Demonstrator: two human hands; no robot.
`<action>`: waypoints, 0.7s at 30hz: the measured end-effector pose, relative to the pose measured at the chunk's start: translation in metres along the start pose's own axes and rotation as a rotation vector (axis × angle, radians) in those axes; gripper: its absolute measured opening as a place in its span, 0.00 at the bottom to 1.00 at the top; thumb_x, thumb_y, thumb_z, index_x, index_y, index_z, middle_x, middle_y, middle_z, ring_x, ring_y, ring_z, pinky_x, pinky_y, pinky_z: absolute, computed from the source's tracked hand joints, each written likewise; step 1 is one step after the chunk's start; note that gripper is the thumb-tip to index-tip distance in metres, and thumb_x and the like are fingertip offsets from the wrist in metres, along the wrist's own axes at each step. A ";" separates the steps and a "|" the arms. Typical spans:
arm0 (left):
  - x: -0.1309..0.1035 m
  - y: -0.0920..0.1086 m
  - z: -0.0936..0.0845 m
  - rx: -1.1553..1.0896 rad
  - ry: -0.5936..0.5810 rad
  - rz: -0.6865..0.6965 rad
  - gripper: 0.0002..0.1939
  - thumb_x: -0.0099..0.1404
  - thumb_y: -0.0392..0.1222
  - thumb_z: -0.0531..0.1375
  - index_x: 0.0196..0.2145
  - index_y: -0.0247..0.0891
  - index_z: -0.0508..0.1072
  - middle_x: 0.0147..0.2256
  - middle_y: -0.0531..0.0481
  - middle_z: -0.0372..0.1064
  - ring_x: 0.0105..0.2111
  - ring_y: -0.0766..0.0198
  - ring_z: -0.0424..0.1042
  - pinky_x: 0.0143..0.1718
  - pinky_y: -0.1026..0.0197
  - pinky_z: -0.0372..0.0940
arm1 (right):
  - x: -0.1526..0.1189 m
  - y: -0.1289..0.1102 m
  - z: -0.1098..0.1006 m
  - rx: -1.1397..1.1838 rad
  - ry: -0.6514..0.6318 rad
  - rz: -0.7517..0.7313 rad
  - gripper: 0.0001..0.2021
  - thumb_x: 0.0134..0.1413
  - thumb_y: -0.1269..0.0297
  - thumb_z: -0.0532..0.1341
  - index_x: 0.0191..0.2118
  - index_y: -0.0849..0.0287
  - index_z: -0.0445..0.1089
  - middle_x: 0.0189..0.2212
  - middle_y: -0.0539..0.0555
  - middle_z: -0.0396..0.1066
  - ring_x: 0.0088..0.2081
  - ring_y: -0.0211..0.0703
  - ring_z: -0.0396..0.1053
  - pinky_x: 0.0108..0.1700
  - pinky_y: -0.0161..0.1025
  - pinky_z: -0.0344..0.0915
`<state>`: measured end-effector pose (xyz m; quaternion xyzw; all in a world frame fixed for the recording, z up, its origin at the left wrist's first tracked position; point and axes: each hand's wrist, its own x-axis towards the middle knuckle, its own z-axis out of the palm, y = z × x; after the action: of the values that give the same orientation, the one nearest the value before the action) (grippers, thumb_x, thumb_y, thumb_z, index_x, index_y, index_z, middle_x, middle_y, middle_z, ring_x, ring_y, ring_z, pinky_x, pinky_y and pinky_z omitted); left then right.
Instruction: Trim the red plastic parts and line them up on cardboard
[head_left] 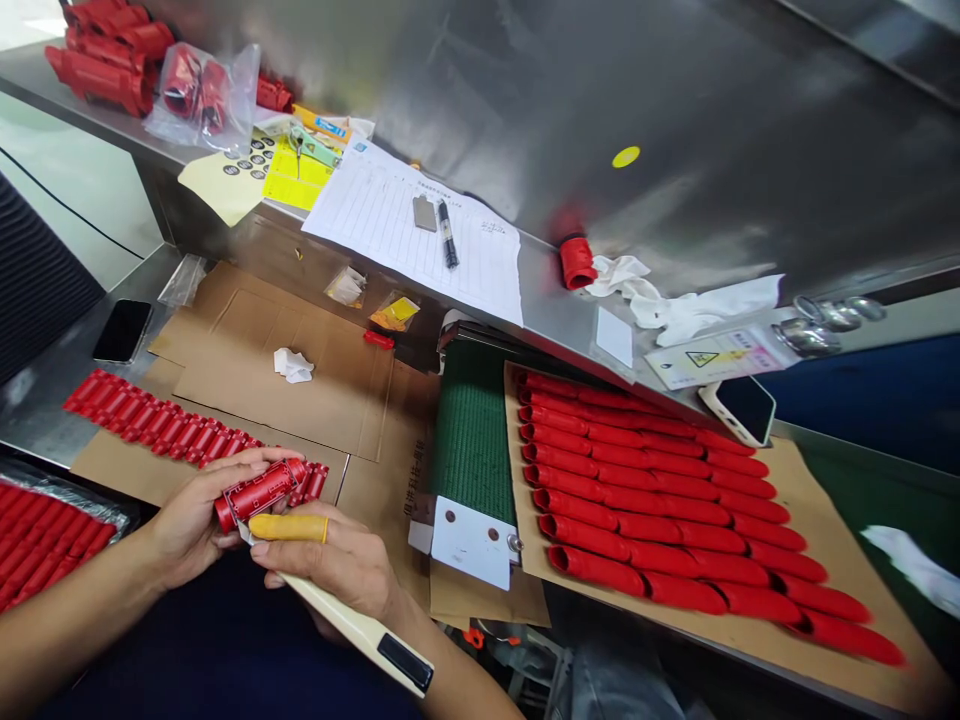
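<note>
My left hand (196, 505) is closed around a red hollow cylindrical plastic part (262, 497) with slots and raised edges. My right hand (337, 560) grips a cream-handled knife (352, 625) with a dark panel near its handle end. A yellow finger cot (289, 527) covers the right index finger, which lies along the tool. The tool's short pale tip meets the near end of the red part, partly hidden by fingers. Just beyond my hands, a row of small red plastic parts (165, 420) lies on the cardboard.
Red tubes (660, 490) lie in rows on cardboard to the right, beside a green conveyor belt (472, 430). A paper form (412, 230) with a marker (448, 235) rests on the steel shelf. One phone (122, 331) is at left, another (742, 408) at right. Crumpled tissue (292, 365) sits on cardboard.
</note>
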<state>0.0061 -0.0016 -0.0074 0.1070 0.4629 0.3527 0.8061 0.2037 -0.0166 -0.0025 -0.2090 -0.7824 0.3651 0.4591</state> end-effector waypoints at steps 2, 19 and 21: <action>-0.001 0.000 0.001 -0.006 0.001 -0.004 0.24 0.58 0.49 0.74 0.50 0.36 0.84 0.37 0.43 0.80 0.18 0.73 0.62 0.14 0.70 0.51 | 0.000 -0.001 -0.001 -0.010 -0.001 0.024 0.12 0.69 0.74 0.63 0.55 0.63 0.75 0.48 0.62 0.81 0.50 0.44 0.81 0.54 0.42 0.80; 0.003 -0.003 -0.001 -0.026 0.061 0.241 0.26 0.58 0.51 0.76 0.52 0.44 0.76 0.31 0.52 0.76 0.22 0.65 0.71 0.22 0.66 0.68 | 0.007 -0.009 -0.005 0.185 -0.043 0.062 0.06 0.73 0.63 0.62 0.51 0.56 0.73 0.45 0.56 0.82 0.48 0.40 0.81 0.52 0.38 0.79; 0.000 -0.003 -0.002 0.009 0.087 0.399 0.24 0.58 0.50 0.76 0.48 0.45 0.74 0.30 0.55 0.75 0.25 0.65 0.74 0.26 0.66 0.71 | 0.001 -0.009 -0.001 0.146 0.101 0.124 0.05 0.71 0.67 0.65 0.49 0.57 0.74 0.42 0.56 0.82 0.47 0.41 0.81 0.51 0.38 0.79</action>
<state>0.0055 -0.0044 -0.0099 0.1850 0.4686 0.5075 0.6990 0.2046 -0.0213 0.0055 -0.2411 -0.7151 0.4377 0.4887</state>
